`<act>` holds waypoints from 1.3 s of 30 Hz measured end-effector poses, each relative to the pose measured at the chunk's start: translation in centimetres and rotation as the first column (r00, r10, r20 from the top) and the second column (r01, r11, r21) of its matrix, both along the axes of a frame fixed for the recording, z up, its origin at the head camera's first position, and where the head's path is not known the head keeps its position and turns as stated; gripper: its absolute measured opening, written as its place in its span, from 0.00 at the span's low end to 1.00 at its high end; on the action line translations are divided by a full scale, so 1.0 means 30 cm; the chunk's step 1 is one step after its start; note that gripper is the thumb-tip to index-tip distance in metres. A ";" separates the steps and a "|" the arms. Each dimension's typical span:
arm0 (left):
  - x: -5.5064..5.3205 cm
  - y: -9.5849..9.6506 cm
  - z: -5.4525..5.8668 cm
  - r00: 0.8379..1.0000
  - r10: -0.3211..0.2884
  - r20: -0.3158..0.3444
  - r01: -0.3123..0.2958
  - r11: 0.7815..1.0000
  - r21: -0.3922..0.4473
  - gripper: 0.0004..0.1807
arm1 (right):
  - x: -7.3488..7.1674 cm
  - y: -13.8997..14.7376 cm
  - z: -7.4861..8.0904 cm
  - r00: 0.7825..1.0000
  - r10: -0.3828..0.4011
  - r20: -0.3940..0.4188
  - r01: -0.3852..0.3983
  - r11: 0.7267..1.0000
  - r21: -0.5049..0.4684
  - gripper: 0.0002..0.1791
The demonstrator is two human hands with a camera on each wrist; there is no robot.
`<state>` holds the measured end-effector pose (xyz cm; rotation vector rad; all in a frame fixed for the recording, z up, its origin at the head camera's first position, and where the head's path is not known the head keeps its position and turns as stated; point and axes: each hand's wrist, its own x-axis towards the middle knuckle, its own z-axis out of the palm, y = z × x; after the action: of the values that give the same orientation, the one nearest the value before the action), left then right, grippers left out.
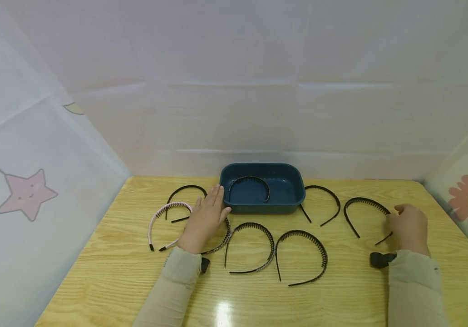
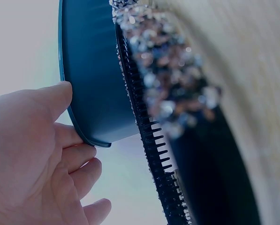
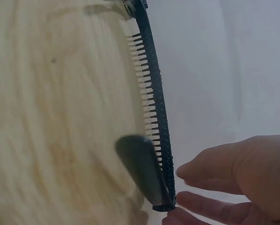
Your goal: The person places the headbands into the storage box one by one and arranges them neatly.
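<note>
The black toothed headband [image 3: 159, 93] lies on the counter [image 1: 340, 290] beside my right grip [image 1: 410, 229], whose relaxed fingers pinch nothing; I can't tell whether they touch it. My outstretched left grip [image 1: 204, 221] rests against the blue box [image 1: 264, 209], presumably steadying it. One headband [image 1: 250, 177] sits inside; other headbands [image 1: 325, 258] spread around, probably for easy reach.

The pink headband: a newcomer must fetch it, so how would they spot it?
On the wooden table, find the blue tub touched by the left hand. Just left of that hand lies the pink headband, black-tipped; the other headbands are dark.
</note>
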<state>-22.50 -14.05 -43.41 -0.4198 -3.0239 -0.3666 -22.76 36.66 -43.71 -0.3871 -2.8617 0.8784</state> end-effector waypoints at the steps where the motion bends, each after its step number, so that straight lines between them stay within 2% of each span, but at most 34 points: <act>1: 0.001 0.000 0.000 1.000 -0.002 0.001 0.002 1.000 0.002 0.38 | -0.001 0.003 -0.003 1.000 -0.003 0.015 0.003 1.000 -0.002 0.26; 8: 0.000 0.001 0.003 1.000 -0.002 0.009 0.002 1.000 -0.010 0.38 | -0.010 0.022 -0.019 0.997 -0.007 0.078 0.005 1.000 0.027 0.26; 16: 0.001 0.002 0.007 1.000 -0.002 0.014 0.002 1.000 0.001 0.38 | -0.009 0.038 -0.036 0.998 -0.003 0.065 0.002 1.000 0.016 0.22; 27: -0.001 0.001 0.004 1.000 -0.003 -0.002 0.003 1.000 0.009 0.38 | 0.012 0.047 -0.003 0.997 -0.013 0.077 0.016 0.999 -0.029 0.22; 39: 0.006 0.002 0.011 1.000 -0.002 -0.001 0.002 1.000 0.028 0.38 | 0.023 0.048 0.041 0.993 -0.090 0.076 0.098 0.988 -0.117 0.24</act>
<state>-22.32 -13.98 -43.08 -0.4205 -3.0139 -0.4077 -22.07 38.10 -42.47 -0.5727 -2.8347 1.0428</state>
